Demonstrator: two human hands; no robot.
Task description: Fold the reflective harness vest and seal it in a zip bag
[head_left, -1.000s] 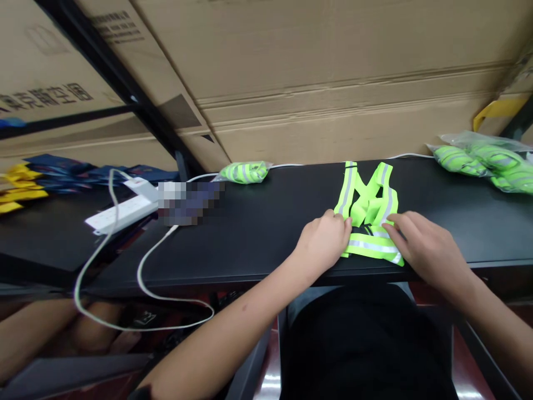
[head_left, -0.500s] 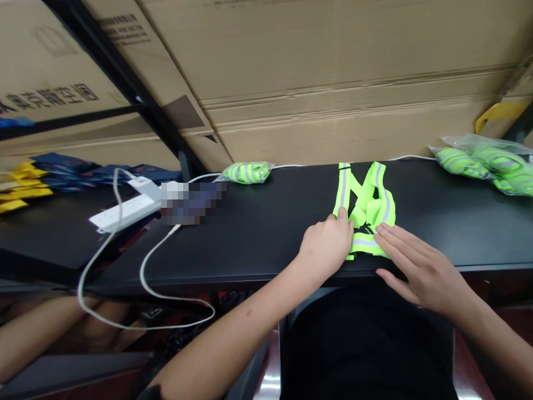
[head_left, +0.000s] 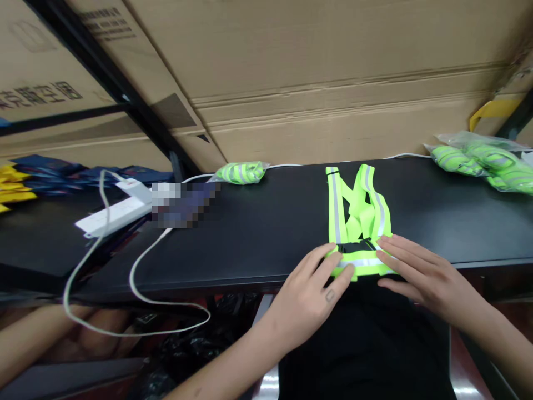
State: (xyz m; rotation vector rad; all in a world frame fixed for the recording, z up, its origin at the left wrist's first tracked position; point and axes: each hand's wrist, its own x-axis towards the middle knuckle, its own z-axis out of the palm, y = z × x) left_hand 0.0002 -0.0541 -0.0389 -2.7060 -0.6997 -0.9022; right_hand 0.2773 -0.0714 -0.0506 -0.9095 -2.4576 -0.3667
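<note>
A neon-yellow reflective vest (head_left: 377, 216) made of straps with grey stripes lies on the black tabletop. Its shoulder straps point toward the back, and its waist band (head_left: 362, 262) runs along the front edge, with black parts just behind it. My left hand (head_left: 310, 291) rests its spread fingers on the left end of the band. At the right end, my right hand (head_left: 428, 272) lies with straightened fingers on the band, thumb apart below. Parts of the band are hidden under the fingertips of both hands.
Bagged reflective vests lie at the back middle (head_left: 241, 173) and back right (head_left: 478, 158). Left are a white power strip (head_left: 108, 216), a looping white cable (head_left: 133, 278) and dark blue packets (head_left: 50, 175). Cardboard (head_left: 333, 83) stands behind. Another person's arm (head_left: 37, 339) shows at lower left.
The vest's lower part has come toward me, its band now at the table's front edge. My left hand has moved down and its fingers have spread. The right hand stays on the band.
</note>
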